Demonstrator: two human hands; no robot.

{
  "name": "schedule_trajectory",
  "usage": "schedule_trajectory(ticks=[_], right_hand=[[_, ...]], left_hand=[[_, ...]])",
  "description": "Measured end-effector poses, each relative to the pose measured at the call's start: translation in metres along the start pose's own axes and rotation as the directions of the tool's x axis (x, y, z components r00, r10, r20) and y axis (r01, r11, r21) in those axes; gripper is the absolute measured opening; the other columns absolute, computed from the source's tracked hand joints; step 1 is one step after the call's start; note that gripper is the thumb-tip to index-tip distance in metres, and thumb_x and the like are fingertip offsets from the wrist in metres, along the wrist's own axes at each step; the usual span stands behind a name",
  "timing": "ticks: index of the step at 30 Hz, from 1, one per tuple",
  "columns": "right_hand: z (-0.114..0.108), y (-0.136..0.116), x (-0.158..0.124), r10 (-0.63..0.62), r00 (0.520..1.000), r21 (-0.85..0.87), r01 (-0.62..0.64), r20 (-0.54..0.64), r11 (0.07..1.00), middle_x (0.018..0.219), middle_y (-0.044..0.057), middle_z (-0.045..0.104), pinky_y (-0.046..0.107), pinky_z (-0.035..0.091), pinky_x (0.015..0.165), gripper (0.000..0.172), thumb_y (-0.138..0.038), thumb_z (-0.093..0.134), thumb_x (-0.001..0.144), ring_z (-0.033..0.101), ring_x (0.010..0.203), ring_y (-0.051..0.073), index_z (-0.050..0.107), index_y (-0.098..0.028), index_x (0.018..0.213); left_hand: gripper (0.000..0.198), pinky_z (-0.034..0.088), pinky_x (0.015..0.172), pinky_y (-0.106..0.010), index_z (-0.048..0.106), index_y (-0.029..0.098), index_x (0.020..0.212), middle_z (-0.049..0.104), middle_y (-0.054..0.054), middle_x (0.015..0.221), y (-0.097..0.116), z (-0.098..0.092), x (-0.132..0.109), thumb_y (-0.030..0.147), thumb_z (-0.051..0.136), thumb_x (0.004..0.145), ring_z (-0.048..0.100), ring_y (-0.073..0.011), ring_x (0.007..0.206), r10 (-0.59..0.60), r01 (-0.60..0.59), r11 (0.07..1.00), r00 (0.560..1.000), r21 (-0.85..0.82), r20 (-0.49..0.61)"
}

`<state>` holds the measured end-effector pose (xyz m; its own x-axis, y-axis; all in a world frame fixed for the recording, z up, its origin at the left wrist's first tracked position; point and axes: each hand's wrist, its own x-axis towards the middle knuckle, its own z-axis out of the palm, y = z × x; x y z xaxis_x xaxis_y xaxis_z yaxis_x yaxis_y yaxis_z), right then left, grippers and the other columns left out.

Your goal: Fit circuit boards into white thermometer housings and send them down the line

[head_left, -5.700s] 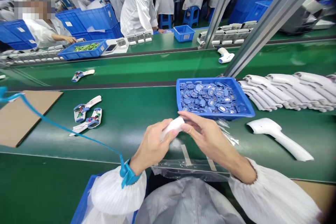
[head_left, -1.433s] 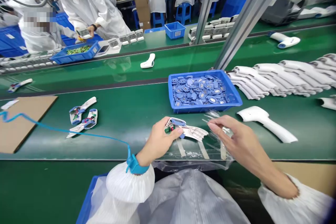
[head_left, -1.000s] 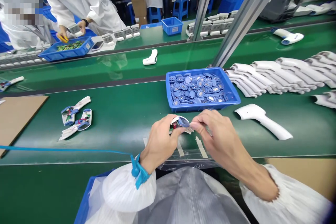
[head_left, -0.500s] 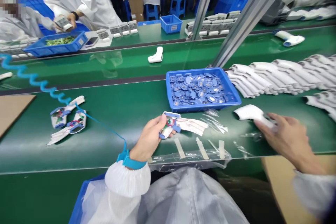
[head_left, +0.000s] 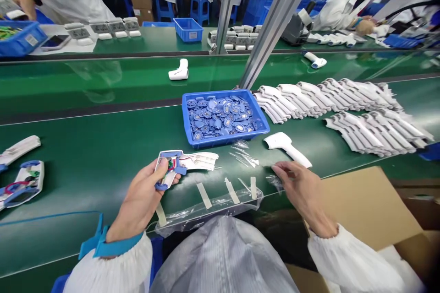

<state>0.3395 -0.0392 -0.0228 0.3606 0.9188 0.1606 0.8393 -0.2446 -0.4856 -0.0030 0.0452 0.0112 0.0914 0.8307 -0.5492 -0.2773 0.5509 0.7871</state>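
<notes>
My left hand (head_left: pixel 142 197) grips an open white thermometer half-shell (head_left: pixel 185 163) with a blue trigger and a circuit board showing, held just above the green belt. My right hand (head_left: pixel 298 186) rests on the belt's near edge, fingers pinched on a scrap of clear film (head_left: pixel 277 179), right beside the handle of a white thermometer shell (head_left: pixel 287 147) lying on the belt. A blue tray (head_left: pixel 190 123) full of small blue parts sits just beyond both hands. Strips of tape (head_left: pixel 204 195) stick along the belt edge between my hands.
Two rows of stacked white shells (head_left: pixel 338 100) lie to the right. Open half-shells (head_left: pixel 20 178) rest at far left. A brown cardboard box (head_left: pixel 360 206) stands at lower right. A finished thermometer (head_left: pixel 178 71) lies on the far belt. People in white coats work behind; a slanted metal post (head_left: pixel 271 23) rises behind the tray.
My right hand has pulled back from the white shell's handle to the belt edge and pinched clear film. The view has swung right; my left hand still holds the half-shell.
</notes>
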Motion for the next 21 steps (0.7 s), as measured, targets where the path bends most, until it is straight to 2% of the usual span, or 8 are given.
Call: schedule_trajectory(ticks=[3,7,9,12,14,17,19,21], right_hand=[[0.023,-0.036,0.014,0.014,0.997,0.196,0.001,-0.074,0.981,0.086,0.006,0.074,0.035,0.055,0.068,0.036,-0.053,0.057,0.093,0.068,0.071,0.021,0.071,-0.02,0.09],[0.051,-0.062,0.032,-0.188,0.982,0.2,0.19,-0.026,0.961,0.095,0.009,0.076,0.041,0.056,0.087,0.033,-0.044,0.052,0.097,0.07,0.092,0.024,0.074,-0.02,0.09],[0.046,-0.056,0.032,-0.241,0.97,0.201,0.227,0.045,0.953,0.103,0.008,0.077,0.042,0.055,0.093,0.033,-0.041,0.049,0.099,0.07,0.1,0.024,0.075,-0.022,0.098],[0.018,-0.035,0.018,-0.315,0.945,0.105,0.306,0.089,0.946,0.125,0.011,0.07,0.046,0.051,0.101,0.034,-0.044,0.052,0.099,0.065,0.117,0.027,0.071,-0.023,0.118],[0.0,-0.023,0.004,-0.321,0.936,0.022,0.321,0.143,0.947,0.117,0.014,0.071,0.047,0.055,0.091,0.038,-0.051,0.059,0.093,0.068,0.106,0.03,0.07,-0.021,0.115],[-0.003,-0.022,-0.011,-0.192,0.957,0.02,0.192,0.218,0.981,0.088,0.009,0.074,0.039,0.056,0.067,0.033,-0.052,0.058,0.094,0.068,0.071,0.023,0.071,-0.022,0.095],[0.009,-0.035,-0.012,-0.126,0.979,0.066,0.117,0.157,0.991,0.089,0.008,0.075,0.038,0.057,0.07,0.03,-0.048,0.054,0.097,0.069,0.072,0.022,0.071,-0.023,0.092],[0.022,-0.052,-0.004,-0.16,0.981,0.098,0.15,0.106,0.984,0.099,0.009,0.076,0.041,0.057,0.082,0.03,-0.042,0.05,0.1,0.071,0.087,0.024,0.072,-0.022,0.096]], left_hand=[[0.04,0.053,0.07,-0.023,0.074,0.011,0.104,0.071,-0.008,0.094,0.001,-0.002,0.002,0.035,0.084,0.074,0.06,-0.015,0.075,0.007,-0.007,1.0,1.0,-0.015,-0.009],[0.042,0.054,0.069,-0.022,0.074,0.011,0.105,0.072,-0.008,0.094,0.003,-0.007,-0.001,0.036,0.085,0.073,0.061,-0.0145,0.074,0.005,-0.007,0.999,0.999,-0.032,-0.052],[0.044,0.054,0.068,-0.021,0.075,0.011,0.105,0.072,-0.008,0.092,0.005,-0.012,-0.005,0.039,0.085,0.073,0.061,-0.0143,0.074,-0.002,0.001,1.0,0.997,-0.021,-0.075],[0.045,0.055,0.069,-0.02,0.074,0.012,0.108,0.072,-0.008,0.095,0.005,-0.021,-0.009,0.041,0.084,0.075,0.061,-0.0139,0.075,0.002,-0.004,1.0,0.995,-0.019,-0.097],[0.046,0.055,0.07,-0.02,0.074,0.014,0.11,0.073,-0.007,0.1,0.003,-0.025,-0.01,0.041,0.085,0.075,0.061,-0.0133,0.076,0.009,-0.012,1.0,0.995,-0.029,-0.103],[0.047,0.055,0.07,-0.02,0.074,0.013,0.109,0.073,-0.008,0.102,0.002,-0.025,-0.008,0.042,0.086,0.074,0.062,-0.0132,0.076,0.009,-0.012,1.0,0.995,-0.028,-0.1],[0.047,0.055,0.071,-0.02,0.074,0.013,0.108,0.073,-0.008,0.101,0.001,-0.021,-0.008,0.044,0.085,0.075,0.062,-0.0136,0.077,0.006,-0.008,1.0,0.996,-0.017,-0.087],[0.048,0.054,0.071,-0.021,0.074,0.012,0.108,0.072,-0.008,0.098,0.002,-0.016,-0.008,0.045,0.084,0.076,0.061,-0.0138,0.077,0.01,-0.011,1.0,0.997,-0.014,-0.077]])
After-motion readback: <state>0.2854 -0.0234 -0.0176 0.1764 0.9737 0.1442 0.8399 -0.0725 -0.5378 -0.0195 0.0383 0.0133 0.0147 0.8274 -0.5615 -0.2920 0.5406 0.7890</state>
